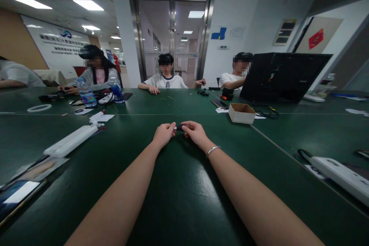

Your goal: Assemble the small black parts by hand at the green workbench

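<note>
Between my two hands, above the green table (173,184), is a small dark cylinder with a silvery band (179,127). My left hand (165,135) pinches its silvery end with thumb and forefinger. From the other side, the fingers of my right hand (195,132) close on the black end. A silver bracelet (213,150) circles my right wrist. Fingers cover much of the cylinder, so its exact kind cannot be made out.
A white power strip (69,142) and a phone (20,196) lie on the left; another power strip (343,175) lies on the right. Beyond my hands are a small open box (242,113), a black monitor (284,77), bottles (87,94) and several seated people.
</note>
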`<state>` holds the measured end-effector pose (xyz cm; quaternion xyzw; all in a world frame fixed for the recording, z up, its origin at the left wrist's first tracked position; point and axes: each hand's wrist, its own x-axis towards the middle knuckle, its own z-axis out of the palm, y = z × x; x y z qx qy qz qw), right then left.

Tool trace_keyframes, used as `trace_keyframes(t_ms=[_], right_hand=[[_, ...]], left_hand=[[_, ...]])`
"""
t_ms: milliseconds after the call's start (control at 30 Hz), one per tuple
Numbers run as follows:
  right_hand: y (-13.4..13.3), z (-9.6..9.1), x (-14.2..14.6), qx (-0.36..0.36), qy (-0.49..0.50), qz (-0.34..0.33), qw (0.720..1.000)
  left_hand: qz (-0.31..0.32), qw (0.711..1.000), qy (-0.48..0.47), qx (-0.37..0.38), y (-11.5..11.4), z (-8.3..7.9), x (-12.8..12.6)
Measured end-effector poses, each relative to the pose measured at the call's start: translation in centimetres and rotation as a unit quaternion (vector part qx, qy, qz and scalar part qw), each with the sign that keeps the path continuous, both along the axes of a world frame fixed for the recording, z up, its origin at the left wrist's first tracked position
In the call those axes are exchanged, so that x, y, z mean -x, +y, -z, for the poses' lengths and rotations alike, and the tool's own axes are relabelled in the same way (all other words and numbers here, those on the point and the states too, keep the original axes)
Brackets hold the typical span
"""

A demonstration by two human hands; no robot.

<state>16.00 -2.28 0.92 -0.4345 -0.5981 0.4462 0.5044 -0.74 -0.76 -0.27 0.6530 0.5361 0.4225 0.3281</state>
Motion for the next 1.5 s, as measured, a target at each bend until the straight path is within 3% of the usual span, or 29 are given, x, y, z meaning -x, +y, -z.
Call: trace_keyframes(t_ms=[200,567,767,867,1000,1133,1200,1267,1300,1433,1500], right_hand=[[0.1,0.1,0.0,-0.004,0.002,-0.013,1.000],[0.2,0.3,-0.2,-0.051,-0.002,-0.048,0.998],[0.2,0.2,-0.3,-0.022,0.029,-0.060,0.998],[0.3,0.2,-0.3,0.007,0.049,-0.041,0.998],[0.4,0.3,-0.2,0.019,0.053,-0.020,0.998],[0.2,-0.1,0.0,0.023,-0.011,-0.053,0.998],[-0.5,-0.8,0.7,-0.010,-0.064,0.020,0.998],[-1.7,-1.6,2.4,-0.091,-0.112,0.131,0.981],[-2.6,-2.0,3.7,-0.140,-0.132,0.151,0.970],[-7.5,-2.8,9.9,-0.240,-0.209,-0.015,0.948],[-10.1,-2.8,12.3,-0.232,-0.249,-0.025,0.940]], left_hand=[[0.015,1.000,0.009,-0.003,0.1,0.0,0.1],[-0.037,0.999,0.039,0.008,-0.2,-0.5,0.3],[-0.049,0.997,0.058,-0.024,-0.5,-0.8,0.5],[-0.018,0.999,0.010,-0.048,-0.5,-0.7,0.3],[0.052,0.993,-0.108,-0.010,-0.3,-0.4,-0.2],[0.092,0.989,-0.116,-0.007,-0.2,-0.4,-0.3],[0.052,0.990,-0.132,-0.016,0.0,-0.4,0.1],[-0.024,0.982,-0.187,-0.021,0.3,-0.5,0.5],[-0.064,0.972,-0.226,-0.020,0.5,-0.5,0.8],[-0.160,0.929,-0.335,0.009,1.4,-0.6,1.6],[-0.170,0.914,-0.366,0.031,1.6,-0.6,1.9]])
